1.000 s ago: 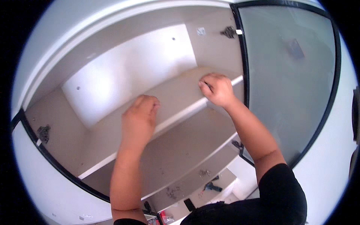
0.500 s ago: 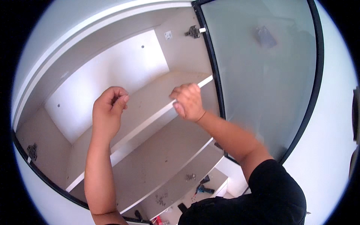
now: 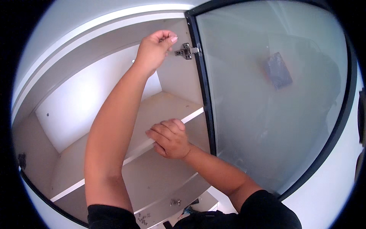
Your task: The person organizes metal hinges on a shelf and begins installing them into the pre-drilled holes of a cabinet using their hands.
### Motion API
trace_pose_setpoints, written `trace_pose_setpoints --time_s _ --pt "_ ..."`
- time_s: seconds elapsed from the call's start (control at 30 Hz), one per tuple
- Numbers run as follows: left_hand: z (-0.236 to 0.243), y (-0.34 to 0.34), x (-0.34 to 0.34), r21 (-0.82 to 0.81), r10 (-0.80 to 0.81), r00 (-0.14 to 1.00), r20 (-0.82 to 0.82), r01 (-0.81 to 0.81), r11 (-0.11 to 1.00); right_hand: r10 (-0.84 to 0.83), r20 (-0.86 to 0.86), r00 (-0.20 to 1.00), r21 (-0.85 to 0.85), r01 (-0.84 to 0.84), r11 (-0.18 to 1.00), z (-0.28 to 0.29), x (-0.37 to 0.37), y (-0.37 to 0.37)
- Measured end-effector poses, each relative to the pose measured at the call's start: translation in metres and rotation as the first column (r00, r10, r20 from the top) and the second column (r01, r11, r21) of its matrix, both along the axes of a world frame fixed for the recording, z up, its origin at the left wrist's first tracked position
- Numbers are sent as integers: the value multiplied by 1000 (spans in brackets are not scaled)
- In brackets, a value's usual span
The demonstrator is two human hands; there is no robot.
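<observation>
My left hand (image 3: 155,52) is raised inside the cabinet, near the upper metal hinge (image 3: 185,51) on the right side wall. Its thumb and forefinger are pinched together; whatever they hold, if anything, is too small to make out. Lower down, my right hand (image 3: 169,138) grips the white front edge of a shelf (image 3: 194,113), fingers over the top and thumb beneath. The hinge joins the wall to a black-framed frosted glass door (image 3: 244,107), which stands swung out to the right.
A blue-grey packet (image 3: 280,72) shows blurred through the glass. Another hinge (image 3: 22,161) is on the left wall. On a lower shelf lie small metal pieces (image 3: 175,202) and a second scatter of bits (image 3: 144,219). Part of a power tool (image 3: 188,210) shows below.
My left hand has risen and moved right, from above the shelf to beside the upper hinge, still pinched. The right hand remains on the shelf edge. The whole view has shifted.
</observation>
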State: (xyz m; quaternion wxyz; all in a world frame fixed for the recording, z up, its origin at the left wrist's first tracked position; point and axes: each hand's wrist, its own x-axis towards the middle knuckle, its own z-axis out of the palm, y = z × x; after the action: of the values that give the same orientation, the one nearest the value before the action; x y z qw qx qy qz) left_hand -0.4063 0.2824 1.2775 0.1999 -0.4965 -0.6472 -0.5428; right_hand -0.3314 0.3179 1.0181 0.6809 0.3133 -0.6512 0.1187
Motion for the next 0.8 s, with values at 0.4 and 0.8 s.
trace_pose_setpoints --time_s 0.4,0.8 --pt "13 41 -29 56 -215 972 91 210 976 -14 -69 997 -4 14 1000 -3 -13 2" --pt "42 29 -41 -90 -233 862 451 304 948 13 -93 996 -33 -16 999 -1 -10 0"
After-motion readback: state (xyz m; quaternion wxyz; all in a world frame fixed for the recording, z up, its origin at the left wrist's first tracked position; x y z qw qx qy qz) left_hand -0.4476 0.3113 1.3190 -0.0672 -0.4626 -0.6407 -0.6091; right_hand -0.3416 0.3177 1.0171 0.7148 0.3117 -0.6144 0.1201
